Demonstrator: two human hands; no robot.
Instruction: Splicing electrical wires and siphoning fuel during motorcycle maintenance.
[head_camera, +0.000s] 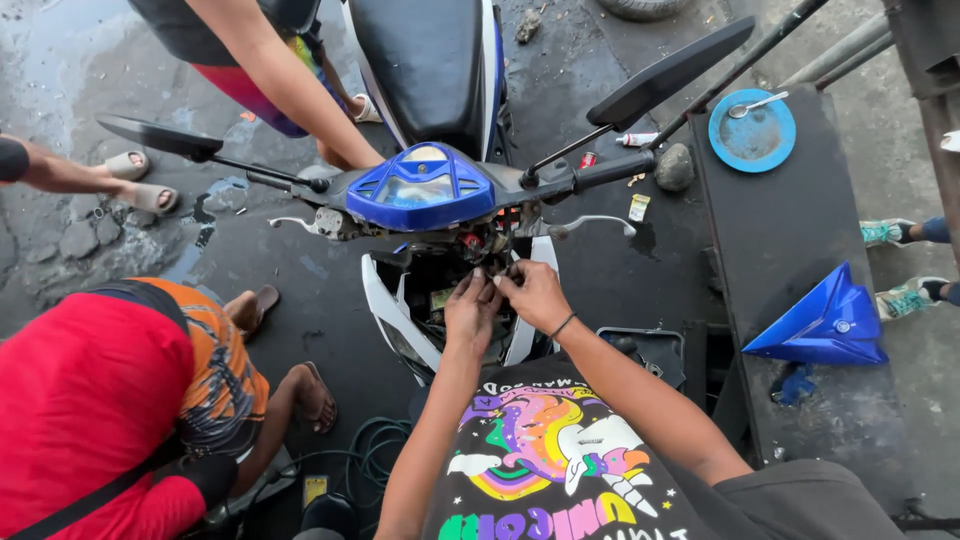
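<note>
A blue and white motorbike (425, 185) stands in front of me with its front cover off, so wires and parts show below the handlebar. My left hand (471, 308) and my right hand (533, 293) are side by side inside that open front. Their fingertips pinch small parts or wiring just under the blue dash housing. What exactly they hold is too small to tell. A dark band sits on my right wrist.
A person in red and orange (110, 400) squats at my left. Another person's arm (290, 90) rests on the left handlebar. A black bench (790, 230) at right carries a blue body panel (825, 325) and a blue plate with a spoon (752, 130). A green hose (372, 447) lies below.
</note>
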